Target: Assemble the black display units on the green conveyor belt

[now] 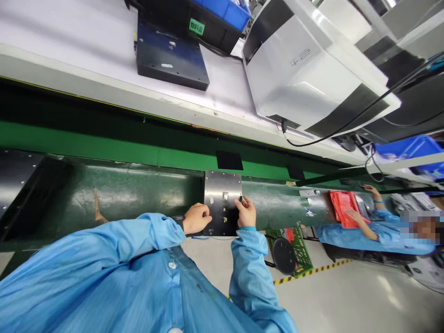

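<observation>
A dark metal box with a flat top (223,185) lies on the green conveyor belt in front of me. Small light pieces (225,196) sit on it, too small to name. My left hand (197,218) rests at the box's left edge, its fingers curled in and closed. At the right edge is my right hand (247,212), thumb over the top and fingers bent towards it, also closed. Whatever either hand may pinch is hidden or too small to make out.
Red bags (342,208) lie under a co-worker's hands (357,216) at right. A white machine (305,69) and a dark flat box (169,55) stand on the shelf (86,60). A stool (284,255) and green crate (303,249) are below the belt.
</observation>
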Demonstrator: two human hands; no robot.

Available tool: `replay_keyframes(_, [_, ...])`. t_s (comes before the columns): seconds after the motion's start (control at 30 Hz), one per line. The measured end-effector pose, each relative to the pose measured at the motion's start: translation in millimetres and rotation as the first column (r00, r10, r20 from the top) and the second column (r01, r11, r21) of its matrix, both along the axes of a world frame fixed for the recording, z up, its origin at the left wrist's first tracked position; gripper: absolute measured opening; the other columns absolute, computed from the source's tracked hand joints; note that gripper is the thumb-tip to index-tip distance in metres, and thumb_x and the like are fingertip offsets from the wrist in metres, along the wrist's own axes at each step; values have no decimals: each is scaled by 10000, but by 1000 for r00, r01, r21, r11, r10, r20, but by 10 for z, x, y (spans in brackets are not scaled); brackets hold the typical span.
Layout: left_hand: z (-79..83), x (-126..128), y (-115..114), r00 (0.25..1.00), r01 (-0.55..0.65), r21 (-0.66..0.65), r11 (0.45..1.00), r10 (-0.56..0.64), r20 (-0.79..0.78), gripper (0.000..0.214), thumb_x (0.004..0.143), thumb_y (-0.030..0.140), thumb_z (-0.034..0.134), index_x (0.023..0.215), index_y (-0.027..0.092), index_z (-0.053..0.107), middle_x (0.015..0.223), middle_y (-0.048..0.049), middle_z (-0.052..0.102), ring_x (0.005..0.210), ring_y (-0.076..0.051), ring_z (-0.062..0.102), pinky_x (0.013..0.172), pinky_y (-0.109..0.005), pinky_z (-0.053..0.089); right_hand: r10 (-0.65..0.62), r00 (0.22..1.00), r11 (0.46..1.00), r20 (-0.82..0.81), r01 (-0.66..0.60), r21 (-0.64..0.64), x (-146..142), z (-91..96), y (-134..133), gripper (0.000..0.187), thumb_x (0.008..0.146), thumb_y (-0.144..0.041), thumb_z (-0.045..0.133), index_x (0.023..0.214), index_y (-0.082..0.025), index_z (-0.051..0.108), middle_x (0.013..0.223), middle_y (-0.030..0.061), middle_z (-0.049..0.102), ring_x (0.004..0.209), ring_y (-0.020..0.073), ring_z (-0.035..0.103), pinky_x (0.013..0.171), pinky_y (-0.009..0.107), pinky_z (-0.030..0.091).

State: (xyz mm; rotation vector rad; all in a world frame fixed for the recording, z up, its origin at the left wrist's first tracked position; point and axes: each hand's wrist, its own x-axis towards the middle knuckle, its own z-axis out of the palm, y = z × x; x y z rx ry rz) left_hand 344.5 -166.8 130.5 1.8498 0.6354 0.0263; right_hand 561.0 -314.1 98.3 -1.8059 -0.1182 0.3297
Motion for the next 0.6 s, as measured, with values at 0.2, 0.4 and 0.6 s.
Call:
replay_keyframes(0.2, [-410,364,-333,989,118,4,993,-117,-92,75,795,196,668,865,216,648,1046,-64,653,1055,-223,630,925,-330,488,137,986,869,91,-75,-489,153,-416,-60,907,535,-532,888,1330,-172,642,1385,171,652,1289,324,598,1156,452,416])
replay_keyframes(0.4, [-458,322,-282,995,97,30,995,-96,-29,150,787,191,680,932,224,662,1098,-65,698,1085,-228,649,971,-335,509,314,948,744,55,-209,-634,273,-404,-88,1055,479,-574,875,1405,-141,614,1398,240,623,1335,439,554,1148,538,409])
replay_keyframes(0.6, [103,-1013,1018,962,-243,404,882,167,215,193,860,254,666,1049,214,679,1382,-137,633,1423,-305,483,1203,-461,386,228,930,817,289,-21,-576,-65,-375,406,918,629,-707,796,1375,-197,632,1423,281,596,1366,454,536,1139,594,413])
